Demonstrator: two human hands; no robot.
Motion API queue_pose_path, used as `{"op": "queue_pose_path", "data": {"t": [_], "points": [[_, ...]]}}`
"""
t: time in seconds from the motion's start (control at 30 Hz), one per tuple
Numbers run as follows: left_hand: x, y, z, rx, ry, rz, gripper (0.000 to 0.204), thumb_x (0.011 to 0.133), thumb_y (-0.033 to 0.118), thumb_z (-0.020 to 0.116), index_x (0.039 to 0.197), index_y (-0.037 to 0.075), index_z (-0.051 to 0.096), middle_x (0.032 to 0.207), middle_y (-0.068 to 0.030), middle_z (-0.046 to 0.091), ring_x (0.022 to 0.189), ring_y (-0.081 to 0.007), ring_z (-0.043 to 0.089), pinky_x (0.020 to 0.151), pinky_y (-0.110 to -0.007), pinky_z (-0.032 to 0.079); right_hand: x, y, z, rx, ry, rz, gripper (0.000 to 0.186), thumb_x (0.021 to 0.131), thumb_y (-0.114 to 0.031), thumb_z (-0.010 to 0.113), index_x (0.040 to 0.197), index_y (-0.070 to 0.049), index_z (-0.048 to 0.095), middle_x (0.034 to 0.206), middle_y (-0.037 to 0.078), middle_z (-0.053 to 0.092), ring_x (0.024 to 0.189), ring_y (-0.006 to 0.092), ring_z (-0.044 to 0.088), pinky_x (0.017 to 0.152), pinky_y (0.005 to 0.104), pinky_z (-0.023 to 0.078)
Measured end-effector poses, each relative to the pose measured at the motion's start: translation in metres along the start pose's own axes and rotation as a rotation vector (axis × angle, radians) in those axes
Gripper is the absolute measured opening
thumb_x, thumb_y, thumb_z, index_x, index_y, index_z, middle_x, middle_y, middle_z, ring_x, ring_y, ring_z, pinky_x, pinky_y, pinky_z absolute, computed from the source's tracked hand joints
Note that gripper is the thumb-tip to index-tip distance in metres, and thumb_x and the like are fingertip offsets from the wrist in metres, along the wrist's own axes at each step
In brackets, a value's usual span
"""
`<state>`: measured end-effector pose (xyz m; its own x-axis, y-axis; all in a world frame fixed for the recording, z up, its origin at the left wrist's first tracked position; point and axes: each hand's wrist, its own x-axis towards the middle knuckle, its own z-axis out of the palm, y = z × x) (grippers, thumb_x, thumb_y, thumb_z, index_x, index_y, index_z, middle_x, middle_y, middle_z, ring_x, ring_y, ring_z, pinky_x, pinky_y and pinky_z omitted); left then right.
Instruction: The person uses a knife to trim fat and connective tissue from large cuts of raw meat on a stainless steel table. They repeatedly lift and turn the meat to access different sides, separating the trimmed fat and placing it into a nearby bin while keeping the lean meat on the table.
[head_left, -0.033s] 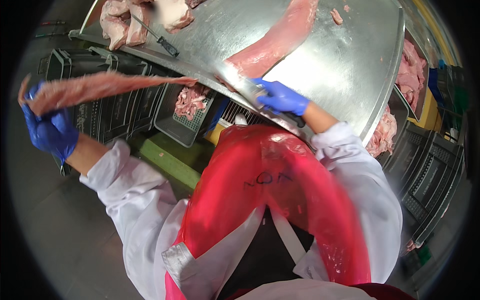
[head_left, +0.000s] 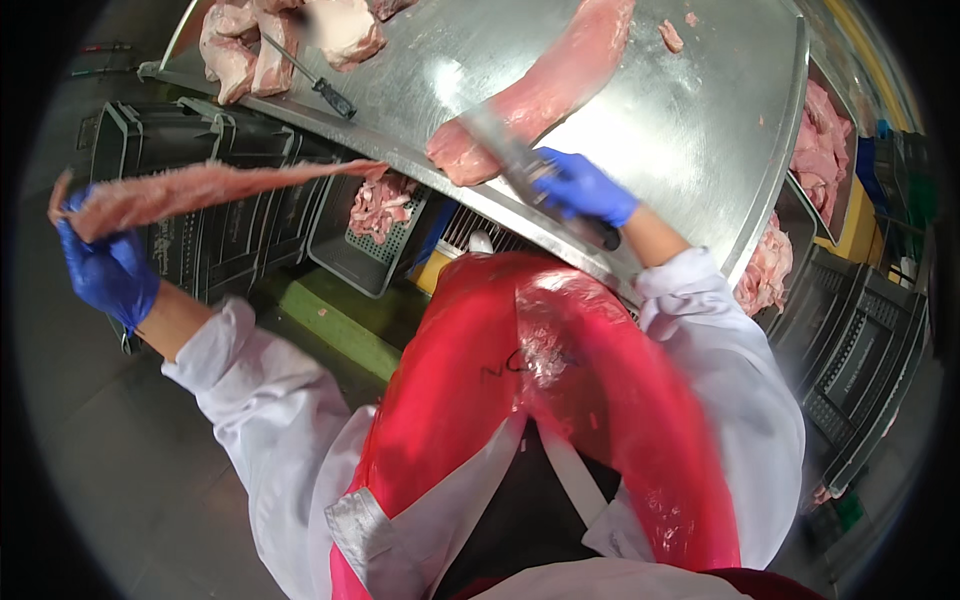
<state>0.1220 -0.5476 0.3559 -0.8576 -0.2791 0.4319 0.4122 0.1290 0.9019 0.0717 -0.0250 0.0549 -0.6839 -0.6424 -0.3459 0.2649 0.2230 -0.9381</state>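
Observation:
My left hand (head_left: 108, 265), in a blue glove, is closed on one end of a long, ragged strip of pink meat (head_left: 215, 193). The strip stretches rightward, and its thin tip reaches toward the table's near edge. On the steel table (head_left: 690, 120) lies a long, smooth piece of meat, like a loin (head_left: 540, 105). My right hand (head_left: 585, 188), also gloved in blue, grips a knife (head_left: 515, 160). Motion blurs the blade, which passes above the loin's near end; whether it touches the meat, I cannot tell.
Larger meat pieces (head_left: 235, 55) and a dark-handled metal rod (head_left: 335, 98) lie at the table's left. Below its edge stands a grey perforated crate with meat scraps (head_left: 380, 208), beside stacked dark crates (head_left: 240, 225). More meat (head_left: 820, 150) fills containers on the right.
My right hand and the knife have shifted a little right, and the loin's near end shows more fully. My left hand has moved slightly down and right with the strip.

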Motion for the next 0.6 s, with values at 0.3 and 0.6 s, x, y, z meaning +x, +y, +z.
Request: {"op": "queue_pose_path", "data": {"t": [0.3,0.6], "points": [[-0.140,-0.210,-0.155,1.362,0.126,-0.338,0.049,0.094,0.029,0.071,0.124,-0.006,0.055,0.114,-0.0164,0.063,0.103,-0.0234,0.061,0.093,-0.034,0.048,0.136,0.122,-0.405,-0.397,0.901,-0.147,0.046,0.093,-0.034,0.063,0.121,0.003,0.066,0.104,0.017,0.073,0.094,0.0254,0.068,0.087,0.0390,0.051],[-0.219,-0.269,0.281,0.559,-0.486,-0.182,0.051,0.088,0.004,0.064,0.136,-0.001,0.047,0.129,-0.0177,0.053,0.118,-0.0293,0.056,0.101,-0.041,0.047,0.033,0.097,-0.201,0.398,0.472,0.024,0.043,0.095,-0.030,0.067,0.123,0.000,0.059,0.107,0.007,0.066,0.099,0.0176,0.062,0.089,0.0342,0.052]]}}
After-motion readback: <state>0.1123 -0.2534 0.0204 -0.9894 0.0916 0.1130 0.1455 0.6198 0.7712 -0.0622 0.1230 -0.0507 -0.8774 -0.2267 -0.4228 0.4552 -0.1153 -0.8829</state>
